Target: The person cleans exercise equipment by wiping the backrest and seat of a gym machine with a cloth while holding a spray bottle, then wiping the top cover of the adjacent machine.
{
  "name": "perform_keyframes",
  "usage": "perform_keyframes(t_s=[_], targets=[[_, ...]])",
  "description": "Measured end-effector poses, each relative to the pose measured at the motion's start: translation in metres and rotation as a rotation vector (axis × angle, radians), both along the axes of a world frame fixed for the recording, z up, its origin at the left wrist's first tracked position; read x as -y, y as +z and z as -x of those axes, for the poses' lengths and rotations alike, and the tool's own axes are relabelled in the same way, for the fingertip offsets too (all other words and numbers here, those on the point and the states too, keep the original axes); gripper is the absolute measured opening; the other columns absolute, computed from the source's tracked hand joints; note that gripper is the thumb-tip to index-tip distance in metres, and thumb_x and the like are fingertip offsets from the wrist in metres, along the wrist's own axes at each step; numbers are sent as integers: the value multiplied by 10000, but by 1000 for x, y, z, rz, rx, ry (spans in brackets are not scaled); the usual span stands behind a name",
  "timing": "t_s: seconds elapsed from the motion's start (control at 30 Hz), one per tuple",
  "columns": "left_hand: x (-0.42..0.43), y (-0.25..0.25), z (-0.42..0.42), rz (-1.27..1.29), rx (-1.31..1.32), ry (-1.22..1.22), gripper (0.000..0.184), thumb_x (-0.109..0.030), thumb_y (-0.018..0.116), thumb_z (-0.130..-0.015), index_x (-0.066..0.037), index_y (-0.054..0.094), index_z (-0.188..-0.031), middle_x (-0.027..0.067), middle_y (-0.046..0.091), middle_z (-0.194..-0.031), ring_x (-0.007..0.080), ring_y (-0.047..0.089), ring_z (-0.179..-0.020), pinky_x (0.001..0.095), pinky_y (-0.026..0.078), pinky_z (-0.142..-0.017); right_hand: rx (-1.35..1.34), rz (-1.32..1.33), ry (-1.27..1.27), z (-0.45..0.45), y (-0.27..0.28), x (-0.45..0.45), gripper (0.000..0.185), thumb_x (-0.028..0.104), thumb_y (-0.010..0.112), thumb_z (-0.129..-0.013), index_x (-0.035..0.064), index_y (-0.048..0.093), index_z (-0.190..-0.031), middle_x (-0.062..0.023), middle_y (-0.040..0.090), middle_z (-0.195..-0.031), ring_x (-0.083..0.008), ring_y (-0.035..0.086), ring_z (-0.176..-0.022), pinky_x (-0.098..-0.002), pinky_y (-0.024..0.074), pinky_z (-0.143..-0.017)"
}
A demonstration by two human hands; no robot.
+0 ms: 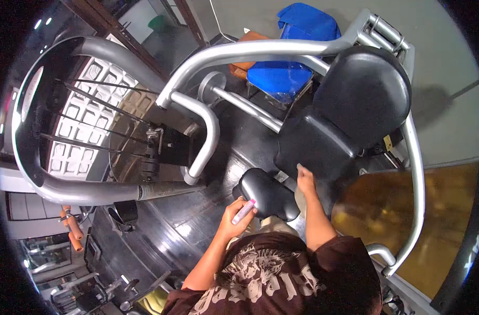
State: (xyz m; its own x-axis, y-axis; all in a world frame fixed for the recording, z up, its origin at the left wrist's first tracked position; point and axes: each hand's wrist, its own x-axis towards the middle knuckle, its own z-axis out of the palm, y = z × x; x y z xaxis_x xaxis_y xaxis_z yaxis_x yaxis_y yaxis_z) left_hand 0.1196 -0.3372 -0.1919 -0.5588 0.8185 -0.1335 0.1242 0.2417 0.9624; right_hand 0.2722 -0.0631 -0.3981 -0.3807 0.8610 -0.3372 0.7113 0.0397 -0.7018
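Note:
A small white tube with a pink end (244, 211) is in my left hand (236, 217), whose fingers are wrapped round it. Just beyond it lies a black padded cushion (268, 191) of a gym machine. My right hand (305, 181) is held near the front edge of the black seat (315, 144), with its fingers curled together; whether anything is inside them is hidden. Behind the seat rises the black backrest (365, 94).
Silver tubular frame bars (260, 48) arch over the machine, and another bar (417, 173) runs down the right. Blue covered chairs (281, 79) stand behind. At the left is a curved grey frame (87, 191) with dark cables.

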Motion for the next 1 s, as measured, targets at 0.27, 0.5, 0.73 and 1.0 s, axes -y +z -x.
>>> perform_keyframes(t_s=[0.27, 0.5, 0.73, 1.0], targets=[[-15, 2, 2, -4, 7, -59, 162, -120, 741, -911, -19, 641, -833, 41, 562, -780, 130, 528, -699, 306, 428, -648, -523, -169, -254, 54, 141, -50, 296, 190, 552, -1039, 130, 682, -1298, -168, 764, -1086, -249, 747, -906, -355, 550, -851], [-27, 14, 5, -34, -44, -113, 130, -121, 738, -901, -21, 666, -859, 59, 586, -792, 153, 562, -716, 308, 447, -672, 288, -118, -198, -38, -125, 22, 279, 244, 592, -1003, 111, 743, -1197, -200, 733, -1146, -361, 691, -1115, -419, 522, -978], [-53, 5, 6, -126, -81, -256, 123, -79, 712, -902, -21, 628, -834, 76, 549, -755, 201, 543, -650, 344, 442, -626, -49, -79, -474, -51, 22, 78, 490, 197, 652, -966, 57, 532, -1420, -223, 670, -1277, -377, 639, -1209, -423, 488, -1040], [-67, 2, 16, -116, -62, -355, 160, -70, 736, -891, -30, 590, -837, 36, 545, -780, 135, 529, -687, 302, 433, -632, -628, -455, -862, 1, 103, 16, 517, 177, 573, -1045, 10, 428, -1512, -135, 657, -1219, -174, 645, -980, -329, 518, -923]])
